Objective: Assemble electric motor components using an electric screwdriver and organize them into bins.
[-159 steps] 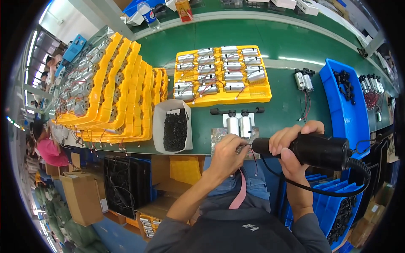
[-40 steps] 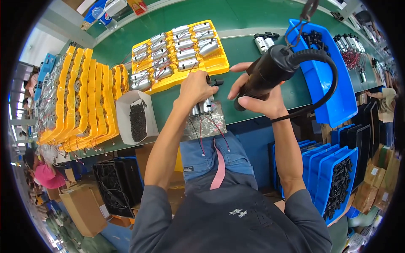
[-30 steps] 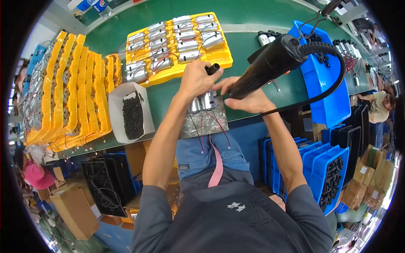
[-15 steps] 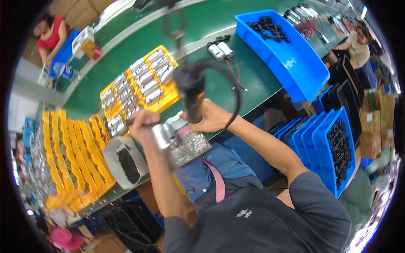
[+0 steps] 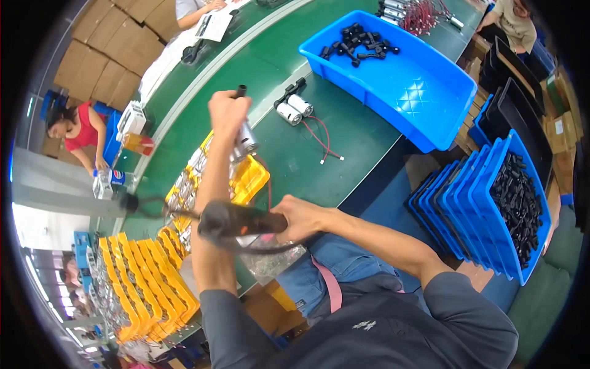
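1. Head view: the green worktable [image 5: 344, 147] fills the scene, running from lower left to upper right under my arms.
2. A big blue bin [image 5: 405, 92] sits on the table's far right, with a few black parts [image 5: 362, 46] heaped in its far corner.
3. A row of yellow trays [image 5: 147, 289] lies at my lower left, and one more yellow tray [image 5: 249, 178] sits just beyond my left forearm.
4. My right hand [image 5: 301, 218] is wrapped tight around the black electric screwdriver [image 5: 236, 220], which lies level across my left forearm, its tip pointing left and its cable looping below.
5. A clear bag of small parts [image 5: 270, 261] rests at the table edge, just under the screwdriver.
6. My left hand [image 5: 227, 114] is raised over the table, fingers closed on a small silver motor [image 5: 246, 140], with a black end poking out above my fist.
7. Two more small cylinder motors with red wires [image 5: 295, 109] lie on the table, near my left hand and apart from it.
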Demonstrator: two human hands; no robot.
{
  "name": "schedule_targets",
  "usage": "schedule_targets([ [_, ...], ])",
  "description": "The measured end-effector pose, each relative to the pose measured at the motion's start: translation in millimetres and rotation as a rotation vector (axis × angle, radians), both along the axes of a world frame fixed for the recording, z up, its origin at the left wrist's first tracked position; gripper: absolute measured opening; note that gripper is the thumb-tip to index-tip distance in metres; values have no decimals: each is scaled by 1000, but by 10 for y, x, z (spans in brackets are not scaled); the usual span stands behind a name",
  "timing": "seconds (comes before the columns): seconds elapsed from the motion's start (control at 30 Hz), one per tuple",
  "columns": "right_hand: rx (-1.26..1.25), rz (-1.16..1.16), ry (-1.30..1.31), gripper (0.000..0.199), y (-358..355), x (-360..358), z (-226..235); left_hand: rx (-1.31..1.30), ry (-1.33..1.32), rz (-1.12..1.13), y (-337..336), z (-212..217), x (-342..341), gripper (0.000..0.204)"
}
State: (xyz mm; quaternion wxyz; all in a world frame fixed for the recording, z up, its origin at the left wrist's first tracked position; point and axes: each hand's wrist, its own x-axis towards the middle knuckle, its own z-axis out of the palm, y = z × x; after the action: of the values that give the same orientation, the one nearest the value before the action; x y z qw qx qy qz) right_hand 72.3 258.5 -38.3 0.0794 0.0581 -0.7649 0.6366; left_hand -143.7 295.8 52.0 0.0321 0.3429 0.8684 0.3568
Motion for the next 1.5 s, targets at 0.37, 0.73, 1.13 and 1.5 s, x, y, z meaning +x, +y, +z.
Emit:
schedule_targets([
  [0.37,6,-10,69,12,187,596,-30,-133,-56,235,813,-961,67,32],
  [0.73,-37,-27,131,12,162,545,-57,-12,82,-247,613,-1124,-164,45],
  [1.13,-20,-51,148,15,130,627,-61,72,125,-313,694,-1320,-338,31],
  [1.5,14,-55,108,16,71,673,-25,148,140,-148,652,-1223,-119,33],
])
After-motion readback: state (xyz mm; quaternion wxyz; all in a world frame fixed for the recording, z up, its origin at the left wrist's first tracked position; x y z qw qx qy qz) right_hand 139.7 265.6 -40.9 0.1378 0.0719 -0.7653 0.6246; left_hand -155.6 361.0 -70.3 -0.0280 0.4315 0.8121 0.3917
